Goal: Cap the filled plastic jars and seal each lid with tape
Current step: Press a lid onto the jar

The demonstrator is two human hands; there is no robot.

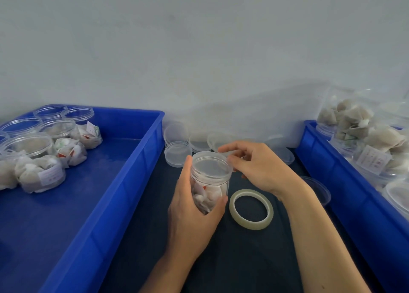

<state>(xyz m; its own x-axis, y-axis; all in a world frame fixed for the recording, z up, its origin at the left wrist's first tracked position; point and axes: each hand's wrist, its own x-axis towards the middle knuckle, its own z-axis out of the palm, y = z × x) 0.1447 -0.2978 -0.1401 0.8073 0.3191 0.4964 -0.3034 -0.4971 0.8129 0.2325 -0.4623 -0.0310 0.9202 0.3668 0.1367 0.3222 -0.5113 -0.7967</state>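
My left hand [194,213] grips a clear plastic jar [208,193] filled with white sachets, held just above the dark mat. A clear lid [209,166] sits on the jar's mouth. My right hand [259,168] pinches the lid's right rim with thumb and fingertips. A roll of clear tape [251,208] lies flat on the mat just right of the jar.
Loose clear lids [177,153] lie on the mat [243,259] behind the jar. A blue tray [115,182] on the left holds several filled, uncapped jars [33,157]. A second blue tray [345,182] on the right holds more filled jars and bagged sachets [358,129]. A wall stands close behind.
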